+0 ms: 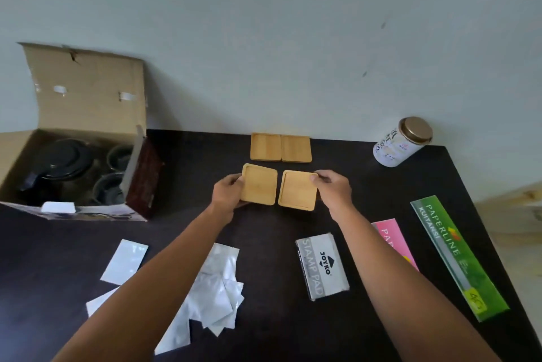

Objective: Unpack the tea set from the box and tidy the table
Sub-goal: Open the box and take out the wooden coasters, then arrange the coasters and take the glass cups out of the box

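- Head view: left hand point(228, 192) grips the outer edge of one square wooden coaster point(259, 184); right hand point(333, 189) pinches the far corner of a second coaster point(298, 190). Both sit mid-bench, just apart, near another coaster pair point(280, 147) lying side by side by the wall.
- Box point(73, 153) stands open at the left end of the dark bench point(272, 232), with a black teapot point(60, 169) and dark cups point(113, 174) inside, not yet unpacked.
- Risk, as I judge it: the coasters look thin and smooth, so a light pinch could let one slide or land skewed beside its neighbour; the teapot looks heavy and breakable if lifted carelessly.
- Textures: pale bamboo-like wood with raised rims and rounded corners; glossy silver pouches point(217, 285) loose near the front edge; a white tin point(401, 141) with a metallic lid at the far right.
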